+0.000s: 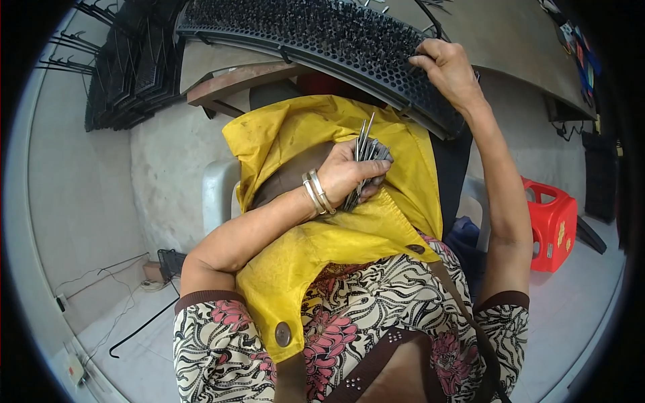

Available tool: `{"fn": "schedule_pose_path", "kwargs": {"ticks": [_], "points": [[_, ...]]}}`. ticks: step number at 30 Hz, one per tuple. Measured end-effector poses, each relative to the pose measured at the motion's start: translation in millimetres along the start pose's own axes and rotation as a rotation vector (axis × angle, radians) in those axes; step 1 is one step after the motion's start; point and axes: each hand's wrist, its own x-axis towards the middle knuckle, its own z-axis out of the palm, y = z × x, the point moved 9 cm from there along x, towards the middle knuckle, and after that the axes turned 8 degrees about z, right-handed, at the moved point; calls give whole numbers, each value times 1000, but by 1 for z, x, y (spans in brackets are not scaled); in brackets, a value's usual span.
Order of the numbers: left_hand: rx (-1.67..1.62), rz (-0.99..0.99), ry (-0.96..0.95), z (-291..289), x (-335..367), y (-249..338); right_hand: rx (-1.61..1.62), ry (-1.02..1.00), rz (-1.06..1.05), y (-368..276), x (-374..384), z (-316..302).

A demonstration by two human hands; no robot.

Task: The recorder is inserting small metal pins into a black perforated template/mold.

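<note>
My left hand (341, 169) is closed around a bundle of thin grey metal rods (363, 138), held over my lap. Their ends poke out unevenly above and below the fist. My right hand (451, 72) reaches forward to the right part of a long black perforated rack (418, 88). Thumb and forefinger are pinched together just above its holes; whatever is between them is too small to make out. Dense rows of dark upright pieces (316, 27) fill most of the rack, while holes along its near edge show bare. A yellow apron (285, 124) covers my lap beneath the left hand.
The rack rests on a brownish table (510, 40). More black racks (134, 64) with hooked ends stand at far left. A red plastic stool (556, 225) is on the right, and a grey chair armrest (220, 195) on the left. A hooked black rod (144, 327) and cables lie lower left.
</note>
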Motion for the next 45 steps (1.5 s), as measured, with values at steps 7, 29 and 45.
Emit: {"fn": "schedule_pose_path", "kwargs": {"ticks": [7, 29, 45], "points": [[15, -21, -1, 0, -1, 0, -129, 0, -112, -18, 3, 10], [-64, -31, 37, -4, -1, 2, -224, 8, 126, -4, -14, 12], [45, -39, -212, 19, -7, 2, 1087, -285, 421, -45, -80, 44]]}}
